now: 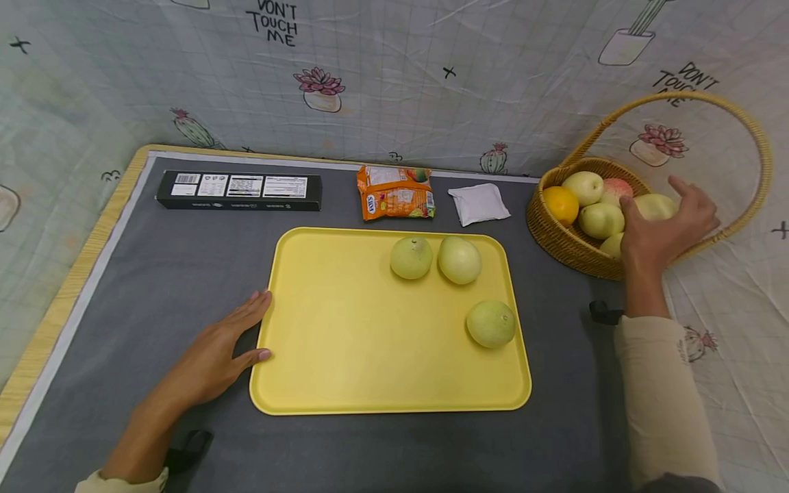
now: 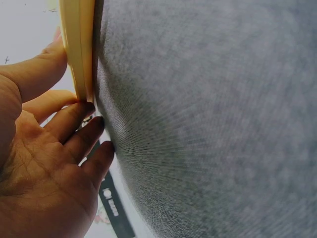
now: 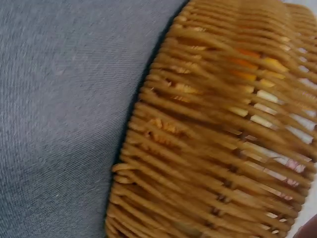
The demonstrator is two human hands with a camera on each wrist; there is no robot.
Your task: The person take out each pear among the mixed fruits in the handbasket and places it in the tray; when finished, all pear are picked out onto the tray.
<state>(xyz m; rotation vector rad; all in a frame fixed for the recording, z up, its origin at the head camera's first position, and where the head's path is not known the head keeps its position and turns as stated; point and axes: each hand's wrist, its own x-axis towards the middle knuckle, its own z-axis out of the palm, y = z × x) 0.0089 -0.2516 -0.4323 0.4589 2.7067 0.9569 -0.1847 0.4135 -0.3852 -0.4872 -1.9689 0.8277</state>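
A yellow tray (image 1: 370, 322) lies on the grey cloth with three round, pale green fruits on it: one at the back (image 1: 411, 258), a second beside it (image 1: 459, 260) and a third near the right edge (image 1: 490, 324). My left hand (image 1: 212, 356) touches the tray's left rim with its thumb and fingers spread; the left wrist view shows the tray's edge (image 2: 79, 49) by the thumb. Over the wicker basket (image 1: 555, 246) at the right is my right hand (image 1: 668, 229), thumb and fingers apart around a pale green fruit (image 1: 653, 206). Its contact with that fruit is unclear.
Also in the basket are an orange (image 1: 561, 205), a reddish fruit (image 1: 616, 190) and more pale fruits (image 1: 600, 220). The basket's tall handle (image 1: 764, 157) arches beside the right hand. Behind the tray lie a black box (image 1: 240, 192), an orange snack packet (image 1: 396, 193) and a white sachet (image 1: 479, 204).
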